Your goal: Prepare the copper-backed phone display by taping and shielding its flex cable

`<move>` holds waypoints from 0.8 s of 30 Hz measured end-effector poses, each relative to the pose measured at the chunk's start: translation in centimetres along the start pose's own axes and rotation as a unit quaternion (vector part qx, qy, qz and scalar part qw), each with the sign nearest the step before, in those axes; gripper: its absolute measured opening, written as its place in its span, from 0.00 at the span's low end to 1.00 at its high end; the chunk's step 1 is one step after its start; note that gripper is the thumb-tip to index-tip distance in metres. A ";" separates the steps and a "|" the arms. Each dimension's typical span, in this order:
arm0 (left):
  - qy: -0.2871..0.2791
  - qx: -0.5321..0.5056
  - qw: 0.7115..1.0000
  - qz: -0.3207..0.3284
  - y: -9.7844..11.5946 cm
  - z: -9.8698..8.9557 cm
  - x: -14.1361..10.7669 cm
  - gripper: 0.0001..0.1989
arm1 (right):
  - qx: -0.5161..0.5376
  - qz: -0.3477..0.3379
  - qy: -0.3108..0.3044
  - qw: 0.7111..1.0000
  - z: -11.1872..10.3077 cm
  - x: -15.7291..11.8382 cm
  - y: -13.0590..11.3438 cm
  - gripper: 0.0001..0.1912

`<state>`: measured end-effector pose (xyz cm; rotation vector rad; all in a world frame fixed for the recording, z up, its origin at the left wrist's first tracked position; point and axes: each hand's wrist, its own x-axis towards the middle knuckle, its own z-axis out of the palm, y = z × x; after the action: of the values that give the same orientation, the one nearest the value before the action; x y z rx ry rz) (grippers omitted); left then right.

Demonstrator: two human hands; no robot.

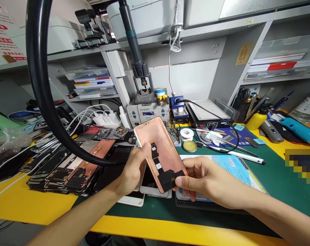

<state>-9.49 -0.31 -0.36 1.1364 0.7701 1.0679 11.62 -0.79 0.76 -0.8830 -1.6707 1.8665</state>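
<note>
Between my two hands a phone screen panel [167,147] is held up and tilted, its copper-coloured back facing me with black flex parts near the lower end. My left hand [134,167] grips its left edge, the thumb lying on the copper face. At the lower right corner my right hand [203,181] pinches it, thumb on the black part and fingers behind. Below the panel lies a white phone [155,188], partly covered by it. Beside my left hand are stacked phone screens [89,160], the top one copper-backed, and a dark phone screen [111,167].
A thick black hose [39,78] arches across the left foreground. Behind stand a hot air station [148,112], a heating plate [208,114] and a solder spool [187,133]. Right of the panel, a blue-white packet [229,171] lies on a black mesh pad. Tweezers and a white pen-like tool [247,157] lie further right.
</note>
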 end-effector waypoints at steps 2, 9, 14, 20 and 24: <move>0.000 0.020 1.000 -0.005 0.0 0.0 0.1 0.17 | 0.005 0.001 0.006 1.000 -0.1 0.0 0.0 0.16; 0.029 0.024 0.999 -0.024 -0.1 0.1 0.4 0.24 | 0.017 -0.001 0.009 1.000 -0.1 0.2 0.0 0.15; 0.045 0.052 0.998 -0.006 -0.1 0.2 0.6 0.24 | 0.020 -0.001 0.033 0.999 -0.1 0.1 -0.2 0.14; -0.072 0.151 0.986 0.001 0.6 1.0 0.0 0.11 | 0.059 -0.043 0.077 0.994 -0.3 0.5 0.2 0.14; -0.111 0.210 0.971 -0.030 0.3 1.2 -1.0 0.13 | 0.054 -0.056 0.119 0.990 -0.1 0.3 0.0 0.14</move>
<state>-8.84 -1.67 0.24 1.5533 0.8680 0.7263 11.51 -0.49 0.67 -0.9088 -1.4325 1.6880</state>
